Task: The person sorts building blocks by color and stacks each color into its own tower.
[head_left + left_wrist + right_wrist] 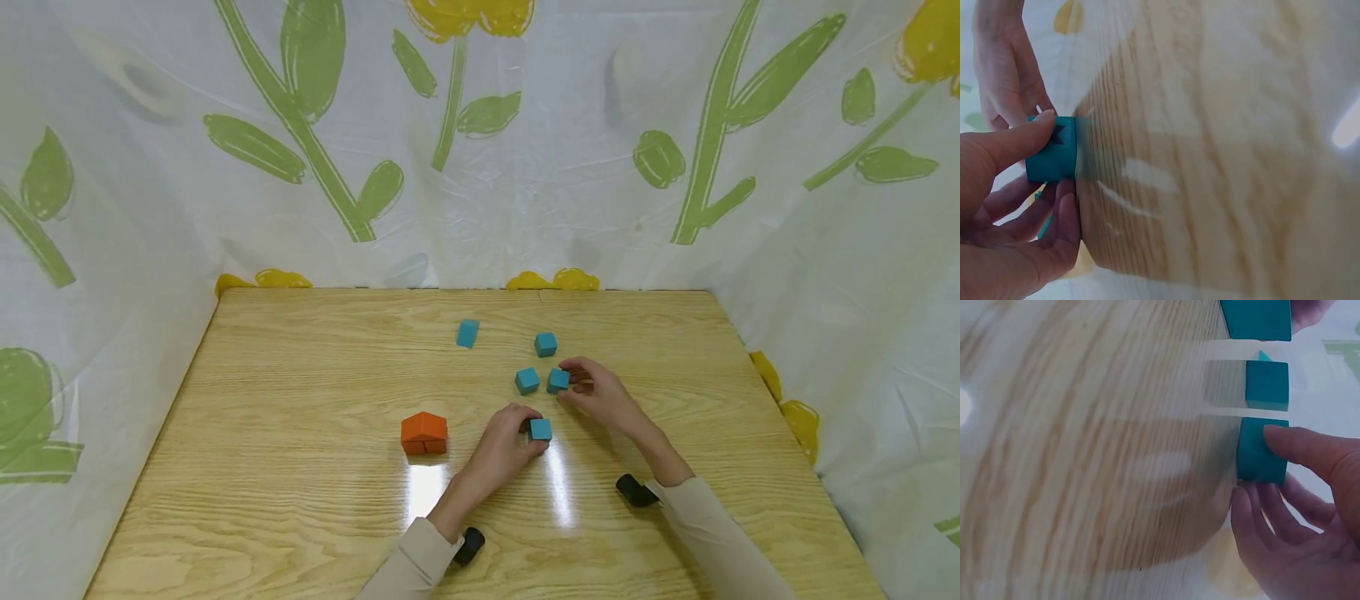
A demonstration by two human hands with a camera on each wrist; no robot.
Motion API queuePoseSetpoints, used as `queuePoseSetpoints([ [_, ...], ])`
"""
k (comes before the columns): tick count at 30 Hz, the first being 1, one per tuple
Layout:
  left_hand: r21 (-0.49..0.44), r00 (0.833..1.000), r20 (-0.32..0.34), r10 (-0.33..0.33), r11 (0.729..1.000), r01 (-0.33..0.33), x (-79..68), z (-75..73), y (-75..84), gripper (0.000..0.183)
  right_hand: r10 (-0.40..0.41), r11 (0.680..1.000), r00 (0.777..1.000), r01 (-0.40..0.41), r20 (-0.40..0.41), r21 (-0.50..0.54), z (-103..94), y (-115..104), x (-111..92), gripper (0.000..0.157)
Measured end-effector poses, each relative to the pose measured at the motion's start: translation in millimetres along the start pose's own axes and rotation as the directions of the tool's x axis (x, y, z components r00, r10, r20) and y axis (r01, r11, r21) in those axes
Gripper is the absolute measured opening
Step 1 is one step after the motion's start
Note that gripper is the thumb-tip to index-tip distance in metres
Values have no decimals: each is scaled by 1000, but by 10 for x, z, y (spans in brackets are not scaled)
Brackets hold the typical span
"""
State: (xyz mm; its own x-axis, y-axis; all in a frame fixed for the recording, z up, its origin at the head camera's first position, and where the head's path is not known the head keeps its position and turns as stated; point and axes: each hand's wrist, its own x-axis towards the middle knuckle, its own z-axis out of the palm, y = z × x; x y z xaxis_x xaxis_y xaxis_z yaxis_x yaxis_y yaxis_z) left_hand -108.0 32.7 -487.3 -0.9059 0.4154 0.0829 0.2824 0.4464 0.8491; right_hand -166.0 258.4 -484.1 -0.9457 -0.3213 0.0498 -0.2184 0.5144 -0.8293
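Observation:
My left hand [504,450] pinches a blue cube [541,430] between thumb and fingers, low over the table. In the left wrist view a dark mark shows on that cube's [1052,153] side, beside the thumb. Farther back and to the right, my right hand [606,400] holds a second blue cube [558,381], thumb on one side and fingers on the other, as the right wrist view also shows of this cube [1262,450]. Just left of it stands another blue cube [527,381], and behind these a further blue cube [546,344].
A blue block with a slanted top [467,333] stands toward the back edge of the wooden table [300,375]. Left of my left hand sits a group of orange blocks [424,431] with a peaked outline. A flower-patterned white cloth [555,192] encloses the table's back and sides.

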Motion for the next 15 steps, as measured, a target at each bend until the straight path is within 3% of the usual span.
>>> queuePoseSetpoints([
  [8, -50, 999, 34, -39, 998, 40, 27, -28, -22, 29, 14, 1000, 1000, -14, -12, 13, 0, -6, -9, 35],
  [15, -82, 999, 39, -35, 996, 38, 19, -54, -31, 30, 41, 996, 999, -43, 24, 75, -41, 10, -93, 34],
])
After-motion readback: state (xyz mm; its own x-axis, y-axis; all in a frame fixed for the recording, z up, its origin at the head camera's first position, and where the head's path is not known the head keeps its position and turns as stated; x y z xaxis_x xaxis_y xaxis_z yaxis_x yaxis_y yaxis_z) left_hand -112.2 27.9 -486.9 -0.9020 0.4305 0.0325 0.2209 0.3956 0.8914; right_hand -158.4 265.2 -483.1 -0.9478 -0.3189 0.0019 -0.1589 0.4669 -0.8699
